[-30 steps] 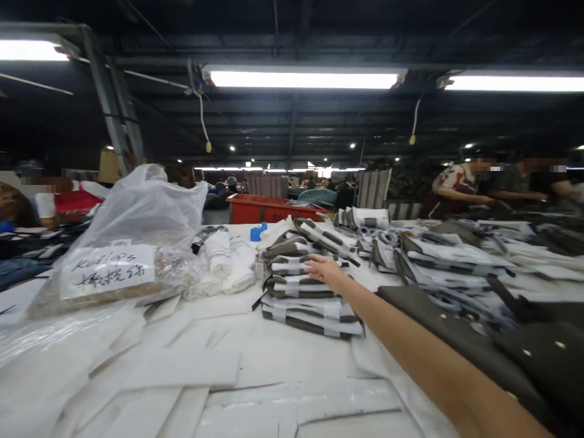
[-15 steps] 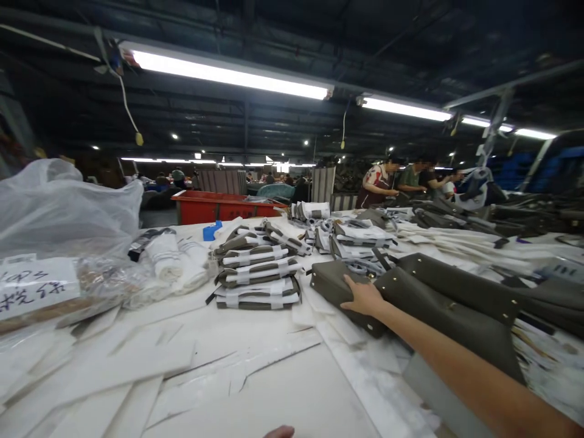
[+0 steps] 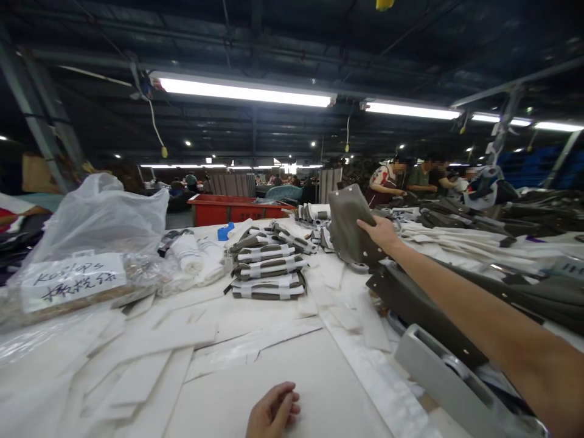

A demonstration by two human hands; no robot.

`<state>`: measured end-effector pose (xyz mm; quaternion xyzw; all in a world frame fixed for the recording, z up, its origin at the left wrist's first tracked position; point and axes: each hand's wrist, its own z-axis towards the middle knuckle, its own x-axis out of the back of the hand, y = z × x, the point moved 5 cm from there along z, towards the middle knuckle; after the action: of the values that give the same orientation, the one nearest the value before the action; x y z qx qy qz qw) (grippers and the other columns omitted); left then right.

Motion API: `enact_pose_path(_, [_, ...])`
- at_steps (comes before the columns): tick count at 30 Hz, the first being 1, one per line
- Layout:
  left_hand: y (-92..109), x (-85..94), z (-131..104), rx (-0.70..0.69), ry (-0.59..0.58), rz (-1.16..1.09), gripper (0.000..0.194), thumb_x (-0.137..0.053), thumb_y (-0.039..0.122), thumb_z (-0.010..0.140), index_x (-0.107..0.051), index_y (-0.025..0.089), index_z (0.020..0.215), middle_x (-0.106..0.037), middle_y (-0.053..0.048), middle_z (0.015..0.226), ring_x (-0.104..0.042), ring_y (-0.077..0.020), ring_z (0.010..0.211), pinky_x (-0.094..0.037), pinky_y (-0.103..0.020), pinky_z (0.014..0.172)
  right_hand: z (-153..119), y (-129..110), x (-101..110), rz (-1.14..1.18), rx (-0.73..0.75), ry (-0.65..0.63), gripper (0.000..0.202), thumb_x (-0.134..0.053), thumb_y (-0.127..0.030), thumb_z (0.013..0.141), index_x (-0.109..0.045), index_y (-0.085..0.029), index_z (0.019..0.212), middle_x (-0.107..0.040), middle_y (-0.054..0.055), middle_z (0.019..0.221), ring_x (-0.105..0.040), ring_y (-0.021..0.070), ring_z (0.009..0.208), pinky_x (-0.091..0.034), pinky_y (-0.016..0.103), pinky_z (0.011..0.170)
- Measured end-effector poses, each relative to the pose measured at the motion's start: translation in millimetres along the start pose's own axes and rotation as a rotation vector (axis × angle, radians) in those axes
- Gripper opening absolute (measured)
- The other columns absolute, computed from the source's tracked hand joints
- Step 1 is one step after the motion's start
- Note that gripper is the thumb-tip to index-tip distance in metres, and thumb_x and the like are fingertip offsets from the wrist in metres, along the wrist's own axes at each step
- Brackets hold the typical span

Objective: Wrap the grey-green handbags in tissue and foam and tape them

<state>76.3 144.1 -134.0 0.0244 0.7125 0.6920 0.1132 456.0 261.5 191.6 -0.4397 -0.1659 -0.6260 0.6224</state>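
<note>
My right hand [image 3: 379,233] grips the edge of a dark olive leather bag piece [image 3: 349,222], its thumb side against the surface. The piece is tilted up above the table, with small metal studs near its corners. Below my right forearm lie more olive leather bag pieces [image 3: 424,304] with metal studs. At the bottom middle, my left hand [image 3: 272,410] hovers over the white table top [image 3: 228,389]; its fingers are loosely curled and nothing shows in them. Farther back stands a stack of olive and white wrapped bundles [image 3: 269,267].
A clear plastic bag with a handwritten label [image 3: 75,280] sits at left, beside white rolls [image 3: 189,252]. White sheets [image 3: 146,377] cover the left front. A grey holder [image 3: 449,371] stands at right front. A red bin [image 3: 237,210] and several people [image 3: 387,179] are beyond the table.
My right hand has lifted the olive bag piece off the pile, raising it and tilting it upright. My left hand has come farther into view at the bottom. The view has turned slightly left.
</note>
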Motion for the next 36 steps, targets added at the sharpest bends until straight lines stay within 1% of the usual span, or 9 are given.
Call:
enact_pose_path(4, [38, 2.9, -20, -0.109, -0.004, 0.098, 0.047, -0.067, 0.062, 0.08, -0.075, 0.019, 0.098, -0.076, -0.01, 0.095, -0.072, -0.0235, 0.086, -0.06, -0.034, 0.078, -52, -47, 47, 0.118, 0.2, 0.025, 0.036, -0.058, -0.041, 0.093, -0.071, -0.017, 0.116, -0.076, 0.005, 0.104, -0.069, 0.0238, 0.091, -0.051, 0.03, 0.079])
enact_pose_path(7, [102, -4.5, -61, -0.564, -0.109, 0.381, 0.02, -0.063, 0.031, 0.091, -0.072, 0.024, 0.106, -0.075, -0.006, 0.101, -0.072, -0.0196, 0.093, -0.059, -0.028, 0.082, -135, -92, 58, 0.193, 0.579, -0.098, 0.025, -0.062, -0.036, 0.092, -0.075, -0.021, 0.107, -0.077, 0.002, 0.089, -0.07, 0.0206, 0.077, -0.05, 0.027, 0.07])
enact_pose_path(11, [178, -13.6, -137, -1.188, -0.097, 0.701, 0.043, -0.064, 0.004, 0.085, -0.061, 0.022, 0.124, -0.076, -0.005, 0.101, -0.071, -0.0146, 0.096, -0.057, -0.022, 0.088, -284, -129, 21, 0.254, 1.034, -0.312, 0.031, -0.053, -0.015, 0.095, -0.067, -0.023, 0.122, -0.076, 0.005, 0.109, -0.071, 0.0177, 0.093, -0.051, 0.027, 0.081])
enact_pose_path(15, [173, -12.3, -167, -1.108, -0.156, 1.04, 0.043, -0.063, 0.021, 0.09, -0.056, 0.017, 0.132, -0.07, -0.01, 0.122, -0.066, -0.0191, 0.113, -0.055, -0.026, 0.096, -388, -129, -31, 0.227, 1.095, -0.595, 0.029, -0.058, -0.018, 0.094, -0.064, -0.022, 0.122, -0.074, 0.008, 0.113, -0.069, 0.0194, 0.102, -0.052, 0.032, 0.09])
enact_pose_path(19, [115, 0.6, -173, -0.784, -0.277, 1.369, 0.095, -0.08, 0.053, 0.071, -0.038, 0.017, 0.148, -0.05, -0.018, 0.146, -0.052, -0.035, 0.131, -0.053, -0.049, 0.1, -397, -105, -30, 0.224, 1.05, -0.726, 0.066, -0.07, -0.025, 0.086, -0.043, -0.024, 0.146, -0.059, 0.011, 0.14, -0.05, 0.0297, 0.132, -0.033, 0.057, 0.113])
enact_pose_path(22, [91, 8.6, -171, -0.608, -0.276, 1.486, 0.108, -0.09, 0.045, 0.061, -0.034, 0.024, 0.151, -0.042, -0.016, 0.152, -0.044, -0.0376, 0.137, -0.044, -0.058, 0.107, -374, -78, -22, 0.151, 0.943, -0.716, 0.09, -0.082, -0.022, 0.073, -0.037, -0.025, 0.151, -0.044, 0.013, 0.152, -0.034, 0.0363, 0.143, -0.027, 0.063, 0.115])
enact_pose_path(28, [95, 15.9, -157, -0.446, -0.317, 1.518, 0.081, -0.082, 0.039, 0.074, -0.045, 0.023, 0.144, -0.051, -0.015, 0.147, -0.048, -0.0365, 0.134, -0.04, -0.059, 0.109, -381, -58, -33, 0.103, 0.932, -0.597, 0.078, -0.081, -0.017, 0.074, -0.047, -0.015, 0.145, -0.043, 0.017, 0.152, -0.036, 0.037, 0.142, -0.043, 0.051, 0.11])
enact_pose_path(33, [102, 32.8, -165, -0.411, -0.457, 1.561, 0.07, -0.078, 0.035, 0.079, -0.049, 0.023, 0.141, -0.054, -0.014, 0.143, -0.051, -0.0353, 0.132, -0.04, -0.059, 0.108, -409, -77, -16, 0.069, 1.001, -0.528, 0.053, -0.078, -0.022, 0.079, -0.062, -0.01, 0.128, -0.063, 0.017, 0.132, -0.057, 0.0371, 0.125, -0.057, 0.047, 0.095])
enact_pose_path(36, [107, 38.2, -169, -0.428, -0.49, 1.558, 0.076, -0.079, 0.038, 0.077, -0.045, 0.024, 0.143, -0.05, -0.015, 0.147, -0.047, -0.0362, 0.135, -0.039, -0.059, 0.108, -413, -93, -5, 0.111, 0.977, -0.522, 0.055, -0.074, -0.031, 0.084, -0.058, -0.012, 0.133, -0.062, 0.016, 0.134, -0.054, 0.0364, 0.127, -0.048, 0.056, 0.104])
